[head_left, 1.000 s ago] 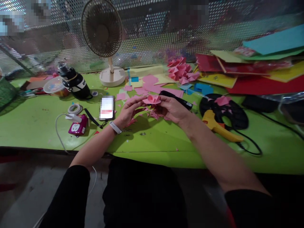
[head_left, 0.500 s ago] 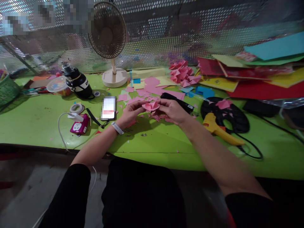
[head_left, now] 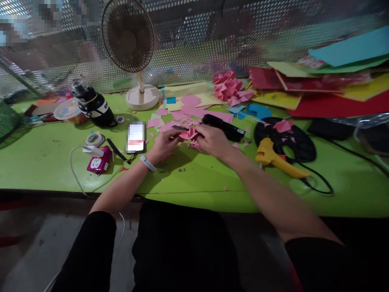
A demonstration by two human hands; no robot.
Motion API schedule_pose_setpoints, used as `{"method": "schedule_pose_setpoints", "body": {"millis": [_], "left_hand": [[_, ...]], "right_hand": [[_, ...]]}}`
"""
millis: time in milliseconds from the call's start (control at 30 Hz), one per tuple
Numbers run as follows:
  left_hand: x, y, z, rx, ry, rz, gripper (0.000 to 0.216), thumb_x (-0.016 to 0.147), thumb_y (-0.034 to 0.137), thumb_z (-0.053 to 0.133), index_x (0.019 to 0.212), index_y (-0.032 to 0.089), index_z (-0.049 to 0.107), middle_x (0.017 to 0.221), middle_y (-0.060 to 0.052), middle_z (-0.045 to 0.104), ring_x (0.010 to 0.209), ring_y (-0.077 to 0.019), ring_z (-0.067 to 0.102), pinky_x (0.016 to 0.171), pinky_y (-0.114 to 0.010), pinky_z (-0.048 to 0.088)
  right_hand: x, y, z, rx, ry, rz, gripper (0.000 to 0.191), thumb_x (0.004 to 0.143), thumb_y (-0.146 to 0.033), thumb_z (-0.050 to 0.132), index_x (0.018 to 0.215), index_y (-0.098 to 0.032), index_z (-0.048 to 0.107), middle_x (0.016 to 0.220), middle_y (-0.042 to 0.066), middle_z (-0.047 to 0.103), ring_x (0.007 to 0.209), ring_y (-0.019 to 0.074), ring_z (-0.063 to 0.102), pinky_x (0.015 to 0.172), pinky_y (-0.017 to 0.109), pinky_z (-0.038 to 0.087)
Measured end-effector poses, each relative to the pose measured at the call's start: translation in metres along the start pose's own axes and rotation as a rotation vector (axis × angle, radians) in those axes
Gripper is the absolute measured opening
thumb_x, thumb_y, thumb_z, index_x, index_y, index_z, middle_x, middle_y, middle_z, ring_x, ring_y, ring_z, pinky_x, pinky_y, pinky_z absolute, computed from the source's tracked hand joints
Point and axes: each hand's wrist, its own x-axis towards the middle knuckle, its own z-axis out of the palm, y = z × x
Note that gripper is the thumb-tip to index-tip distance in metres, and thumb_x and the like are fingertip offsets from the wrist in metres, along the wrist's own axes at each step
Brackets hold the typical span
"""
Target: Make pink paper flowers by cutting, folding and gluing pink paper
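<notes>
Between my two hands is a folded pink paper flower (head_left: 188,134), held just above the green table. My left hand (head_left: 165,145) pinches its left side, the fingers closed on the paper. On the opposite edge my right hand (head_left: 209,140) grips it, its fingertips partly hidden behind the petals. Pink paper scraps (head_left: 182,121) lie around and beneath the flower. Right behind my right hand rests a black stapler-like tool (head_left: 223,127). A heap of folded pink paper pieces (head_left: 229,88) sits farther back.
A yellow glue gun (head_left: 278,158) with its cord lies on the right, by a black ring-shaped pad (head_left: 299,140). Coloured paper sheets (head_left: 322,87) are stacked behind. Leftward are a phone (head_left: 135,138), a magenta power adapter (head_left: 99,161), a black bottle (head_left: 94,104) and a fan (head_left: 142,97).
The fingers of my right hand have curled further over the flower, and the paper is now tilted and more folded up. The whole view has shifted slightly.
</notes>
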Motion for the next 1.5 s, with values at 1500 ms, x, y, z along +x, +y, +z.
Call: {"method": "schedule_pose_setpoints", "body": {"millis": [1500], "left_hand": [[-0.027,0.024,0.022,0.722,-0.125,-0.136,0.029,0.098,0.027,0.04,0.118,0.012,0.056,0.069,-0.007,0.059,0.056,-0.0196,0.054,0.067,-0.038,0.048]], "right_hand": [[-0.012,-0.042,0.029,0.033,-0.171,0.259,0.027,0.093,-0.013,0.042,0.108,-0.017,0.064,0.08,0.011,0.07,0.065,0.0231,0.062,0.063,0.036,0.044]]}}
